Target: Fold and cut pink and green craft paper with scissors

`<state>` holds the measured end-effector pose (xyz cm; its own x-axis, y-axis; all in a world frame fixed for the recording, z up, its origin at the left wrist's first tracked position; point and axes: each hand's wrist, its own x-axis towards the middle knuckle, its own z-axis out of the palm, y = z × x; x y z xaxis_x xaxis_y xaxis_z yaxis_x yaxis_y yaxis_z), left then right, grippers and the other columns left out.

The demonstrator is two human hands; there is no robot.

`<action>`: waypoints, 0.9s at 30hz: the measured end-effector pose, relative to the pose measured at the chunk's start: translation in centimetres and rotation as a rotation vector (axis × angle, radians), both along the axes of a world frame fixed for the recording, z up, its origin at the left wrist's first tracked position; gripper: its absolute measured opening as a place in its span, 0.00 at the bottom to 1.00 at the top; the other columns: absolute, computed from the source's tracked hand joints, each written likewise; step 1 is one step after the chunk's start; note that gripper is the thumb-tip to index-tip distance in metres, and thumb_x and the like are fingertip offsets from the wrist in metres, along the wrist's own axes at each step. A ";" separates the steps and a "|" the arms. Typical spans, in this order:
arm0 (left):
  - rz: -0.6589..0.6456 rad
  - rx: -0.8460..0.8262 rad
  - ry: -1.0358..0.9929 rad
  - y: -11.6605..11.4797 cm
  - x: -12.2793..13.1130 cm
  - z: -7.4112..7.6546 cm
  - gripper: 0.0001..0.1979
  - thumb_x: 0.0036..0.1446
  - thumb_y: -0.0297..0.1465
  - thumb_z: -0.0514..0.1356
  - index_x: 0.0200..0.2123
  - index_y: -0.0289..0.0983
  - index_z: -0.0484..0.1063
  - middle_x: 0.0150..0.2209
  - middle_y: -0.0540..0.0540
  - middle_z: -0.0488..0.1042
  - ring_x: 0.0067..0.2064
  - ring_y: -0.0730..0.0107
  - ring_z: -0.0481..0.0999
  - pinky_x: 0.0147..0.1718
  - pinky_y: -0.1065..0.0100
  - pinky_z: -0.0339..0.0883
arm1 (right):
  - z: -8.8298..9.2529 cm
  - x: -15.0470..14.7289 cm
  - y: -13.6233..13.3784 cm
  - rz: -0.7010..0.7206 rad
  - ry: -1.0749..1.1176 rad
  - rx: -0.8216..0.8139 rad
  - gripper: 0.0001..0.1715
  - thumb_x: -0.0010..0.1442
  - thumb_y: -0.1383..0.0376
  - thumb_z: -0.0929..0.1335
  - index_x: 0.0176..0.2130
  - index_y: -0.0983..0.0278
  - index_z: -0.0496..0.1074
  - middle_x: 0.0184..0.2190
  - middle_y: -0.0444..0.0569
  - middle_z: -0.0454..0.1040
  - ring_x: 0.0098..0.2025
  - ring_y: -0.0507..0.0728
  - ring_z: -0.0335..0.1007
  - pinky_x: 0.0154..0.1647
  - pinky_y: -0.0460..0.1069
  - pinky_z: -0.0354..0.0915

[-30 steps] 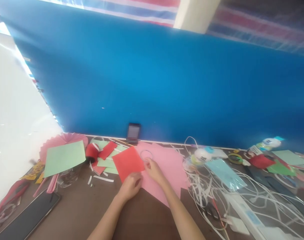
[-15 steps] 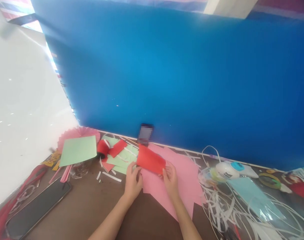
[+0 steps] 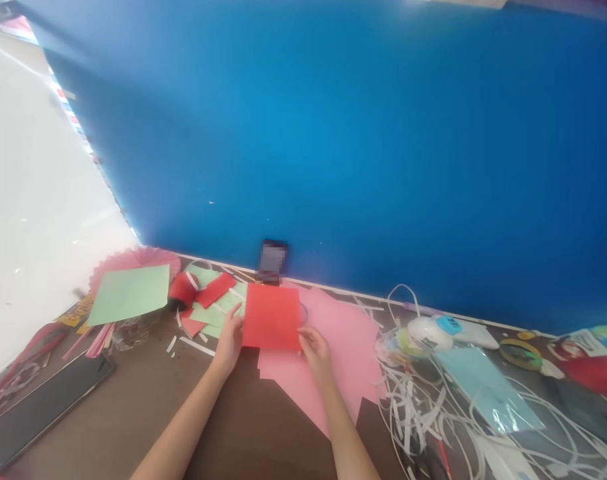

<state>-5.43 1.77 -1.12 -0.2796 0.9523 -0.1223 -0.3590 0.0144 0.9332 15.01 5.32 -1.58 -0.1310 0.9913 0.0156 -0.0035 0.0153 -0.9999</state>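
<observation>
Our 2 forearms [image 3: 186, 417], cut off below, angle inward; our left hand [image 3: 229, 343] grips the red paper [image 3: 272, 318] by its left edge, our right hand [image 3: 316, 352] pinching its lower right corner, over the partly hidden pink sheet [image 3: 346, 340]. Beyond, we see a pixelated dark device [image 3: 273, 259].

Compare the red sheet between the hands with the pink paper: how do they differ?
The red sheet is pinched at its edge by the right hand; the pink paper lies on the table. The red sheet looks smaller than the pink paper. The red sheet looks roughly square; the pink paper's outline is irregular. Both look plain.
</observation>
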 end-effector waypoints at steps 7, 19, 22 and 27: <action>-0.224 -0.032 -0.153 1.6 -1.0 -0.2 0.29 0.48 0.35 0.60 0.54 0.39 0.57 0.44 0.41 0.73 0.41 0.58 0.76 0.42 0.56 0.68 | -0.2 0.7 0.9 0.176 -0.033 0.009 0.25 0.44 0.68 0.61 0.43 0.60 0.71 0.45 0.49 0.72 0.50 0.60 0.65 0.49 0.54 0.61; -0.314 -0.114 -0.335 1.6 -1.1 1.1 0.26 0.47 0.29 0.62 0.51 0.39 0.64 0.41 0.42 0.75 0.42 0.58 0.75 0.44 0.60 0.66 | 0.1 1.5 0.8 0.214 0.202 -0.225 0.18 0.42 0.69 0.71 0.37 0.57 0.75 0.42 0.48 0.74 0.45 0.59 0.69 0.46 0.54 0.64; -0.296 -0.104 -0.355 1.6 -1.4 1.1 0.27 0.47 0.28 0.62 0.52 0.40 0.62 0.41 0.43 0.76 0.41 0.59 0.75 0.43 0.60 0.66 | 0.1 1.7 0.8 0.219 0.276 -0.226 0.15 0.42 0.68 0.72 0.34 0.56 0.75 0.40 0.47 0.75 0.43 0.59 0.70 0.46 0.55 0.64; -0.327 -0.135 -0.398 1.5 -1.6 1.1 0.26 0.48 0.26 0.61 0.52 0.39 0.62 0.41 0.42 0.76 0.42 0.58 0.75 0.42 0.60 0.67 | 0.3 1.5 0.7 0.255 0.178 -0.217 0.12 0.47 0.64 0.71 0.36 0.57 0.74 0.43 0.48 0.73 0.47 0.60 0.68 0.48 0.56 0.63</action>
<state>-7.05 3.28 0.02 0.1225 0.9504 -0.2859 -0.6420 0.2955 0.7075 16.54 5.99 -1.27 -0.3877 0.9101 -0.1465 -0.1537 -0.2205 -0.9632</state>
